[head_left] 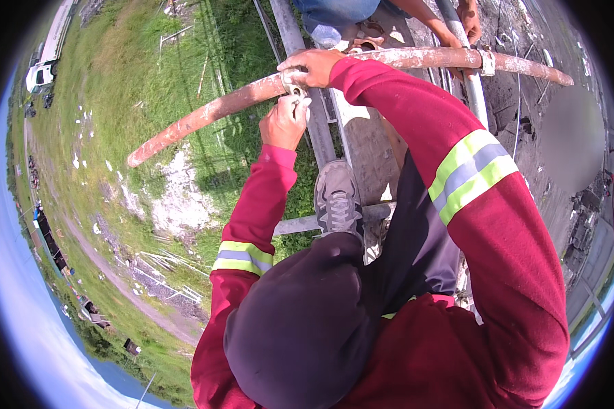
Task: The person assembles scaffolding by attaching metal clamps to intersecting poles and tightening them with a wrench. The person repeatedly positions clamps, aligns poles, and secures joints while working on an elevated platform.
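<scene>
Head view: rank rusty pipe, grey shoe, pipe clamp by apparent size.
1. rusty pipe, spans most of the frame.
2. grey shoe.
3. pipe clamp, smallest, partly hidden by the left hand and right hand.

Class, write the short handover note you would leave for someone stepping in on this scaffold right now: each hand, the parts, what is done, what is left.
Left hand: just below the rusty horizontal tube, fingers at the metal coupler.
Right hand: lying over the top of the tube at the same coupler.
Parts: the tube runs across a grey upright pole; a second coupler sits further right, where another person's hand grips a second upright.
Done: tube is up at the coupler.
Left: whether the coupler is tightened cannot be told; check it.
</scene>
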Motion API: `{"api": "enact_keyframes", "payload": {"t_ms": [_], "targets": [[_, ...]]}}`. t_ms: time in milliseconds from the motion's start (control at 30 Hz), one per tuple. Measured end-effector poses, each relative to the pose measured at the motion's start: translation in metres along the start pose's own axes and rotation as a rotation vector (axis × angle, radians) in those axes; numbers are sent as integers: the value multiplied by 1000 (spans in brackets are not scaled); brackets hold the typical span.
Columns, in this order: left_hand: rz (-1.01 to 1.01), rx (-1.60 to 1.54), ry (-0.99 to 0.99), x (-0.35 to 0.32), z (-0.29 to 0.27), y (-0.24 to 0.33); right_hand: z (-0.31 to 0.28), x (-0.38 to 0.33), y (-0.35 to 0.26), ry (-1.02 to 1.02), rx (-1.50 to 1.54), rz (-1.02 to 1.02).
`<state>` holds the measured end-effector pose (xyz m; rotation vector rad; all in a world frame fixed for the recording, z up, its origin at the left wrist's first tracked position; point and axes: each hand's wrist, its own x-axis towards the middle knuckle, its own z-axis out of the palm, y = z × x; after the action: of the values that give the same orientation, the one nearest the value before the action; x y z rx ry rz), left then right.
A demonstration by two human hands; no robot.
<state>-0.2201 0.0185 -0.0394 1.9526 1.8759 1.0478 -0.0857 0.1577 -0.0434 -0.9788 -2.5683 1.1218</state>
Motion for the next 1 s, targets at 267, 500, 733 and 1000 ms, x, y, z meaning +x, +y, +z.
{"api": "enact_keyframes", "payload": {"t_ms": [267, 500, 733, 1000], "targets": [[20, 21, 31, 0, 9, -2, 0, -2, -5, 58, 8, -2], [60, -53, 102, -13, 14, -3, -3, -5, -10, 43, 6, 43], [-86, 13, 84, -12, 12, 0, -4, -7, -13, 45, -27, 59], [-38, 187, -99, 6, 2, -10, 0, -9, -13, 79, -63, 46]]}}
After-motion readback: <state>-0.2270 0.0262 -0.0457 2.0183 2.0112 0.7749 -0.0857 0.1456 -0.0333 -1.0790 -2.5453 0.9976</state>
